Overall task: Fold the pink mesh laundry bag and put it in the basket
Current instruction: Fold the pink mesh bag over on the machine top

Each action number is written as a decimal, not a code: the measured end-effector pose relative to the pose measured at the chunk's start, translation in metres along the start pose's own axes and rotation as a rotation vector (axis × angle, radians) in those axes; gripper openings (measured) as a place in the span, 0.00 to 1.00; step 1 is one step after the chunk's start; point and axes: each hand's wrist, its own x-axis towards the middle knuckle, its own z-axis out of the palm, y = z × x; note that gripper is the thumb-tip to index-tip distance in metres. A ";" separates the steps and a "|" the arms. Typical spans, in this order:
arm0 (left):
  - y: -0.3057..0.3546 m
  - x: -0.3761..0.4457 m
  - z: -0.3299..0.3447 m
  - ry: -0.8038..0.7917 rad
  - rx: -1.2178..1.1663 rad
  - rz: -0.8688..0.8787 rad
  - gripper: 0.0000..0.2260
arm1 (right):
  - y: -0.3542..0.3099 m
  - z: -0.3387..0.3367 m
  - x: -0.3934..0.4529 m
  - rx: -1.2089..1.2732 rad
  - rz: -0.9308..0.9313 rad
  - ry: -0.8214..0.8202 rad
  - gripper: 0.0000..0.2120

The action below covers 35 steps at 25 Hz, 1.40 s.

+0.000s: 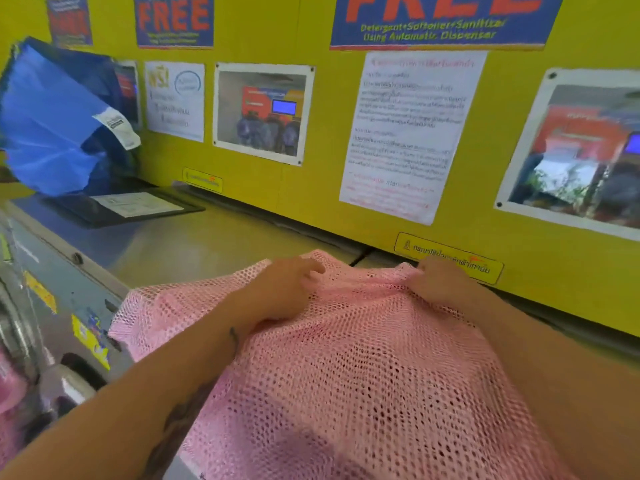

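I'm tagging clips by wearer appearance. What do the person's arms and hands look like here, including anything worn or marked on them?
Both hands, left hand and right hand, are bare: no gloves, rings, watch or sleeves show. The left forearm carries dark tattoos, a small one near the wrist and a larger one further up. The right forearm shows no markings.

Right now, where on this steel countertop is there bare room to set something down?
The steel countertop is bare between the black clipboard with a white sheet on the far left and the pink mesh laundry bag, back to the yellow poster-covered wall. The near right is crowded: the bag covers it, with the left hand and right hand gripping its far edge.
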 end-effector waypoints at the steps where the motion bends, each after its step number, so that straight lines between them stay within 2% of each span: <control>1: -0.006 0.002 -0.003 0.046 -0.050 -0.004 0.25 | -0.005 -0.006 0.007 0.122 -0.011 -0.039 0.10; 3: -0.018 0.004 -0.007 0.191 -0.135 -0.054 0.26 | -0.024 -0.018 0.024 0.210 -0.067 -0.092 0.07; 5: -0.028 0.005 -0.009 0.364 -0.149 -0.105 0.26 | -0.048 -0.022 0.039 0.370 -0.097 -0.085 0.11; 9: -0.039 0.004 -0.018 0.614 -0.095 -0.201 0.22 | -0.091 -0.021 0.061 0.943 -0.125 0.005 0.16; 10: -0.041 0.004 -0.020 0.653 -0.059 -0.235 0.20 | -0.095 -0.013 0.067 0.946 -0.150 -0.021 0.17; 11: -0.044 0.003 -0.021 0.677 -0.010 -0.273 0.19 | -0.099 -0.005 0.073 0.830 -0.194 -0.046 0.19; 12: -0.045 0.002 -0.020 0.675 0.053 -0.312 0.19 | -0.100 0.005 0.076 0.533 -0.242 -0.093 0.24; 14: -0.047 0.001 -0.017 0.568 0.196 -0.395 0.17 | -0.097 0.028 0.080 -0.058 -0.271 -0.191 0.31; 15: -0.047 0.001 -0.015 0.492 0.234 -0.435 0.15 | -0.097 0.032 0.080 -0.167 -0.262 -0.176 0.30; 18: -0.049 0.003 -0.016 0.427 0.179 -0.483 0.13 | -0.105 0.023 0.059 -0.084 -0.297 -0.022 0.26; 20: -0.049 0.003 -0.016 0.477 0.129 -0.457 0.14 | -0.105 0.016 0.036 -0.055 -0.390 -0.048 0.26; 21: -0.047 0.003 -0.017 0.503 0.102 -0.445 0.15 | -0.102 0.016 0.021 -0.069 -0.439 -0.149 0.27; 23: -0.046 0.003 -0.021 0.528 0.115 -0.397 0.19 | -0.092 0.023 -0.010 -0.184 -0.448 -0.449 0.35; 25: -0.050 0.005 -0.033 0.484 0.211 -0.307 0.23 | -0.082 0.035 -0.020 -0.246 -0.379 -0.559 0.39; 27: -0.059 0.000 -0.058 0.378 0.344 -0.265 0.22 | -0.080 0.042 -0.018 -0.178 -0.342 -0.538 0.39; 29: -0.072 -0.015 -0.085 0.305 0.484 -0.295 0.21 | -0.081 0.048 -0.015 -0.143 -0.347 -0.502 0.40; 31: -0.066 -0.031 -0.102 0.372 0.635 -0.288 0.19 | -0.081 0.050 -0.012 -0.134 -0.389 -0.449 0.39; 33: -0.024 -0.041 -0.087 0.462 0.562 -0.086 0.16 | -0.076 0.045 -0.015 -0.006 -0.445 -0.393 0.34; 34: 0.004 -0.047 -0.068 0.412 0.435 0.020 0.15 | -0.072 0.037 -0.020 0.132 -0.437 -0.373 0.32; 35: 0.030 -0.054 -0.046 0.273 0.302 0.088 0.17 | -0.066 0.026 -0.024 0.270 -0.398 -0.337 0.30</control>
